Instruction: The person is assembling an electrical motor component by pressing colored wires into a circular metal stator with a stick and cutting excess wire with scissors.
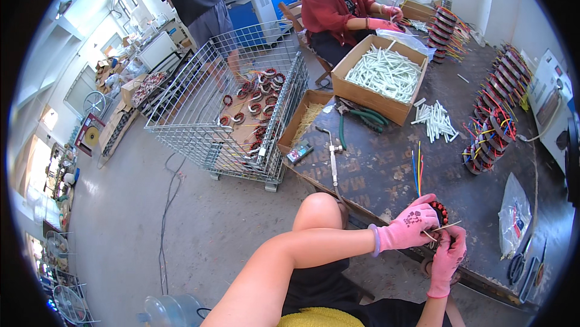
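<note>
Both my hands wear pink gloves and meet at the near edge of the dark table. My left hand (pixel 409 228) grips a small ring-shaped wound stator (pixel 443 208) with red and black windings. Blue, red and yellow lead wires (pixel 418 173) stand up near it, beyond my left hand. My right hand (pixel 447 259) is just below the stator, its fingers pinched at thin pale wire ends (pixel 448 226) that stick out between the hands. The fingers partly hide the stator's lower side and the exact pinch.
On the table (pixel 386 170) are a box of white sleeves (pixel 386 73), a loose sleeve pile (pixel 436 121), stacked stators (pixel 490 137), green-handled pliers (pixel 368 117), a torch (pixel 333 161), a plastic bag (pixel 515 215) and scissors (pixel 516 266). A wire cage (pixel 241 146) holds stators. Two people work beyond.
</note>
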A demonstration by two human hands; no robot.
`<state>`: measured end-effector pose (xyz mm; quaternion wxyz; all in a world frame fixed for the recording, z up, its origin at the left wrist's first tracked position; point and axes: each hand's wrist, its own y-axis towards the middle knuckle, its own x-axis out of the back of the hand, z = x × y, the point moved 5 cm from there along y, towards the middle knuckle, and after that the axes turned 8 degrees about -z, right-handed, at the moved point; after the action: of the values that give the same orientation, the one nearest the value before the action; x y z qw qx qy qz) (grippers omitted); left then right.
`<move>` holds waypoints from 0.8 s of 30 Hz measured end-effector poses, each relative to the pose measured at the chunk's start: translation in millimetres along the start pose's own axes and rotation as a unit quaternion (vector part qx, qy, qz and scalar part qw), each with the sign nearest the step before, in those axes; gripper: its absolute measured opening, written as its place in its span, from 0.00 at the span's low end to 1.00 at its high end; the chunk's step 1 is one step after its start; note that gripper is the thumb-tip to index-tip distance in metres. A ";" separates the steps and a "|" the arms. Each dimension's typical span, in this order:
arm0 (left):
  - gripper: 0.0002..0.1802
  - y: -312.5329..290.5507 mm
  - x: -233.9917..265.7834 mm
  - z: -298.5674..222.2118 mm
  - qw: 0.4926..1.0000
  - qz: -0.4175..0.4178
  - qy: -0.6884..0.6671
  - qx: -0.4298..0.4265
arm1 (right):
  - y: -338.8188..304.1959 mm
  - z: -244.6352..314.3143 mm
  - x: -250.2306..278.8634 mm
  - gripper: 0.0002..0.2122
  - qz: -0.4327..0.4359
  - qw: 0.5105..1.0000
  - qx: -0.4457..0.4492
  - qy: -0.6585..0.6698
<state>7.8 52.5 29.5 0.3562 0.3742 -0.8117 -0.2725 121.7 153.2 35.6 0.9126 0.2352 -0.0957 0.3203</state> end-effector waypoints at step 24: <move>0.19 -0.4 2.3 8.0 0.990 0.138 0.002 -0.041 | -12.1 -19.8 -7.0 0.04 0.080 0.954 -0.130 0.260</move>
<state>0.6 51.8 25.3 0.4074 0.2441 -0.8428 -0.2532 124.3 150.9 11.6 0.9001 0.0149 0.0856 0.4269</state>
